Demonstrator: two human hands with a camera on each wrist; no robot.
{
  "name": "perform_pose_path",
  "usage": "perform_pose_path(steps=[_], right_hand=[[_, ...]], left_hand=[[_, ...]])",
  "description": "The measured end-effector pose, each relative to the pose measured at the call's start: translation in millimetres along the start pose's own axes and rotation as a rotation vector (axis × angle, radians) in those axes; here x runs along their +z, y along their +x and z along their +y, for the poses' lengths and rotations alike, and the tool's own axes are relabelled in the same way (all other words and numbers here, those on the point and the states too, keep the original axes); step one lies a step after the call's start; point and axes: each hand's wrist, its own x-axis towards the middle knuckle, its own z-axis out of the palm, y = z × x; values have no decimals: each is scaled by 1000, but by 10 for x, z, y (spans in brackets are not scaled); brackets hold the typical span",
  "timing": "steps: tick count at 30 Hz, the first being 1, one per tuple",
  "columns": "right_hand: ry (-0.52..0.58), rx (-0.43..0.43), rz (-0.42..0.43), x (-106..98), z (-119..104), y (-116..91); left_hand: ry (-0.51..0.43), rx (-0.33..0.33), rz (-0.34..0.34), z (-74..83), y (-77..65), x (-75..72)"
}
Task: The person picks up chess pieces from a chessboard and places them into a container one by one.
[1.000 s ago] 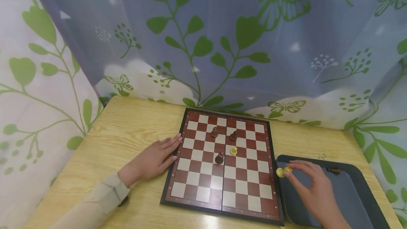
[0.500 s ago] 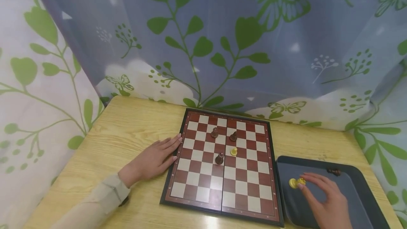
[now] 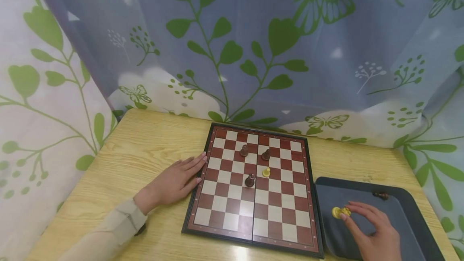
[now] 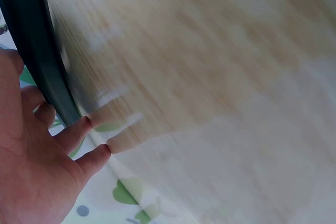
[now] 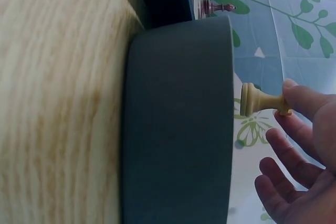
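My right hand (image 3: pixel 375 228) pinches a yellow chess piece (image 3: pixel 337 212) by its top between thumb and forefinger, over the dark tray (image 3: pixel 409 228). In the right wrist view the piece's round base points toward the tray's rim, and the fingertips cover its head. My left hand (image 3: pixel 172 182) lies with fingers extended along the left edge of the chessboard (image 3: pixel 268 200), its fingertips at the black frame. On the board stand a yellow pawn (image 3: pixel 266 172) and three dark pieces, among them a dark chess piece (image 3: pixel 250 180) left of the centre fold.
A dark chess piece (image 3: pixel 380 195) lies on its side near the tray's far edge. The tray stands right beside the board on a wooden table (image 3: pixel 152 140). Behind it hangs a leaf-patterned curtain (image 3: pixel 232 51). A small black object (image 3: pixel 140 228) shows under the left sleeve.
My right hand has carried the yellow chess piece right and nearer to me, from the board's right edge to over the tray. The left hand and the pieces on the board stay put.
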Motion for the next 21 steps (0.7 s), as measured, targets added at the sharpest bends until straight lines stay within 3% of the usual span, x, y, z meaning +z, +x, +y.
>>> perform_pose_path(steps=[8,21], right_hand=[[31,44,58,-36,38,-41],[55,-16,110,-79,98,-76]], left_hand=[[2,-9,-12,3,4,5],[-8,-30,-28,1,-12,0]])
